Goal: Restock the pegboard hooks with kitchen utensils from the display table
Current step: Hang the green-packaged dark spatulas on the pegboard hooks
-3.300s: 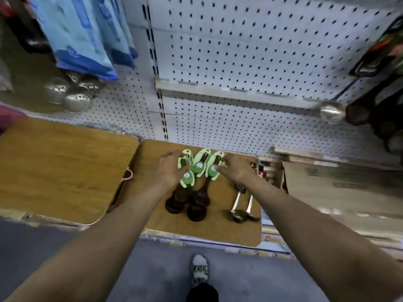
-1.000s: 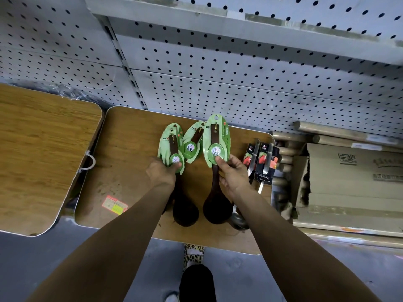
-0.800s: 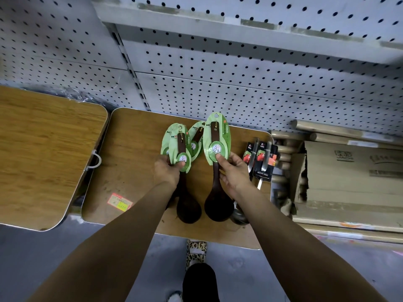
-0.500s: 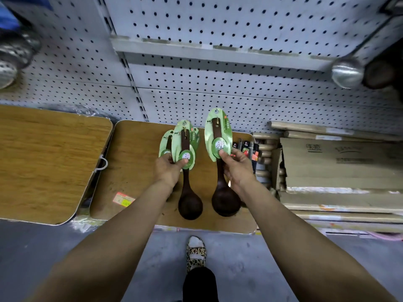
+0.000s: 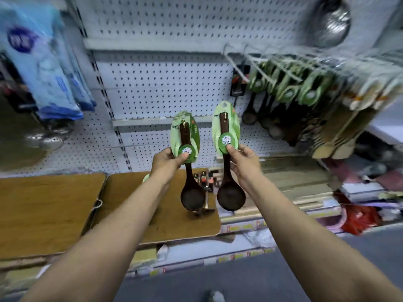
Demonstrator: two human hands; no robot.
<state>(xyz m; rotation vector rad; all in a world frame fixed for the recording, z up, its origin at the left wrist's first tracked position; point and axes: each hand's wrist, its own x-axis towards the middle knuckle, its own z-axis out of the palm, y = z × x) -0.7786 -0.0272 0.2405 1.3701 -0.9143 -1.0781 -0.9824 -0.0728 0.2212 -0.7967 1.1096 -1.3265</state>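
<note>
I hold two dark wooden spoons on green leaf-shaped cards upright in front of the white pegboard (image 5: 165, 83). My left hand (image 5: 166, 160) pinches the left spoon (image 5: 189, 192) at its card's round label. My right hand (image 5: 243, 161) pinches the right spoon (image 5: 230, 197) the same way. Both bowls hang down above the wooden display table (image 5: 130, 203). Up to the right, pegboard hooks (image 5: 257, 59) carry several matching green-carded spoons (image 5: 287, 90). A bit of green card (image 5: 145, 178) peeks out on the table behind my left wrist.
Carded metal utensils (image 5: 206, 186) lie on the table behind the spoons. A second wooden table (image 5: 43, 210) stands at the left. Blue packets (image 5: 43, 68) hang upper left, a steel ladle (image 5: 331, 20) upper right. Stacked boards (image 5: 294, 182) and mixed goods fill the right.
Both hands have lifted their spoons off the table and raised them in front of the pegboard. The view has swung up and to the right, bringing the stocked hooks into sight.
</note>
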